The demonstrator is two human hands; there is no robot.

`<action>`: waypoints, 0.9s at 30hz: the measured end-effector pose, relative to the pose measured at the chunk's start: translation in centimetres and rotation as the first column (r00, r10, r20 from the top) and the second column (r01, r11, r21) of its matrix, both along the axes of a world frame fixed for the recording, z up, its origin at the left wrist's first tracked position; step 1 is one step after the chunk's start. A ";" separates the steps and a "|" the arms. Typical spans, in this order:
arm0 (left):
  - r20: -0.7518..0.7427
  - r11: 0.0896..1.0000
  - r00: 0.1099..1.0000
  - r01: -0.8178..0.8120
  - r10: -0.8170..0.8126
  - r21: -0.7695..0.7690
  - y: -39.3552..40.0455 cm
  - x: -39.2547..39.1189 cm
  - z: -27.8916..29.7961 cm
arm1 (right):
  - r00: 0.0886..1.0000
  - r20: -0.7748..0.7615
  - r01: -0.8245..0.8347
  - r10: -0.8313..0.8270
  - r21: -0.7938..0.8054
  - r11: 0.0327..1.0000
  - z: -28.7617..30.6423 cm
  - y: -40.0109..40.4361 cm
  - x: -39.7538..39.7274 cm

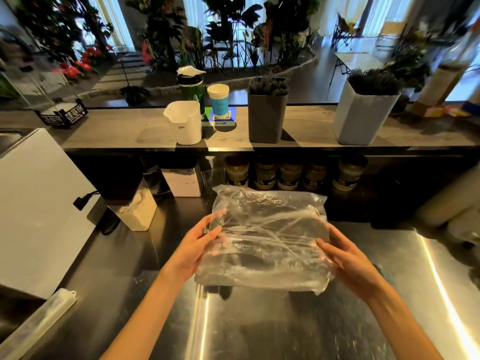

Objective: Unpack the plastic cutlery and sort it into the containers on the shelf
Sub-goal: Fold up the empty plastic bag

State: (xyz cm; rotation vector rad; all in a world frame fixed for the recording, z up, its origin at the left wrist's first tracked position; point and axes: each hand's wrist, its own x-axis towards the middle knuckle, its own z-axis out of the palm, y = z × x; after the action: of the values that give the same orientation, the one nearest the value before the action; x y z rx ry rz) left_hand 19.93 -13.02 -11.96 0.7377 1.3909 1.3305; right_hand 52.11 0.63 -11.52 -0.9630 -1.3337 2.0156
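Head view:
Plastic bag [265, 237]: clear, crinkled, dark cutlery inside only dimly seen; held between both hands just above the steel counter [259, 328], in front of the shelf [130, 131].
Left hand [197, 245]: at the bag's left edge, fingers curled round it, gripping.
Right hand [348, 261]: at the bag's right edge, fingers bent against the film, holding it.
White container [184, 123]: on the shelf, behind the bag, to its left.
Grey container [267, 113]: on the shelf, straight behind the bag, dark cutlery standing in it.
Pale container [363, 113]: on the shelf, behind the bag, to its right, likewise filled.
Jars [288, 175]: under the shelf, just behind the bag.
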 end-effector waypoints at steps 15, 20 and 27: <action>-0.022 1.000 1.000 0.017 -0.018 -0.024 0.8 0.0 2.6 | 0.997 0.035 0.066 -0.063 -0.109 0.992 1.8 0.7 0.0; -0.136 0.979 0.972 0.198 -0.192 0.037 0.0 0.2 3.2 | 0.980 0.188 -0.068 0.070 -0.016 0.998 0.1 0.0 -0.9; -0.107 0.987 0.984 0.147 -0.140 0.062 -0.2 -0.5 3.3 | 0.926 0.219 -0.282 0.307 -0.135 0.950 -2.7 -0.2 0.0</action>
State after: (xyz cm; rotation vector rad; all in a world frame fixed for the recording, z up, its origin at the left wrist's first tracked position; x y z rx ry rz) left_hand 19.38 -13.24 -8.70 0.9475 1.3501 1.2473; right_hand 52.15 0.39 -14.19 -1.1367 -1.5984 2.2667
